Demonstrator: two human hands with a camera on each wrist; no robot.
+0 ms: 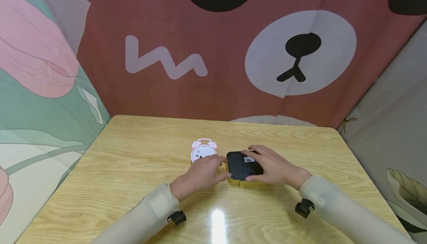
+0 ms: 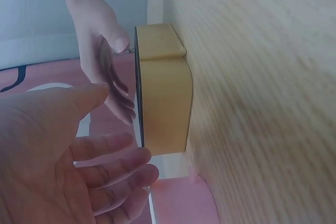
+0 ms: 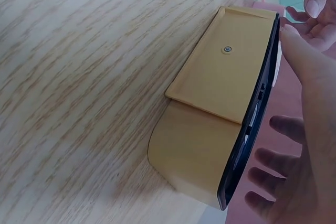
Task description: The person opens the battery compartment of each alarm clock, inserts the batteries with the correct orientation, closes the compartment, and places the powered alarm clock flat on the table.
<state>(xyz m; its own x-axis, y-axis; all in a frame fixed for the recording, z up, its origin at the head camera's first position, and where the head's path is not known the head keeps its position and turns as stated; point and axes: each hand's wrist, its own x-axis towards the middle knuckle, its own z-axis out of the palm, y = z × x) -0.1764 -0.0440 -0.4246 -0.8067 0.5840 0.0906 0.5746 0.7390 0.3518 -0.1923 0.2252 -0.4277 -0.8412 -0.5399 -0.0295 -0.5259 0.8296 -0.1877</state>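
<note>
A yellow box-shaped object (image 1: 238,183) lies on the table with its flat black face (image 1: 241,168) up, a small white label on it. In the right wrist view, its yellow side (image 3: 210,72) has a raised panel with a small round metal piece. My right hand (image 1: 275,166) is over the box's right part, its fingers loosely extended; whether the fingertips touch it cannot be told. At the left edge is my left hand (image 1: 203,175), fingers spread loosely and holding nothing. Just behind the left hand is a pink-and-white alarm-clock-shaped object (image 1: 203,150), its lower part hidden.
The wooden table (image 1: 133,155) reaches back to a hanging red-brown cloth (image 1: 160,95) with a bear face. Patterned cloths hang at the left and right sides. A bright light reflection (image 1: 218,225) shows on the tabletop near the front.
</note>
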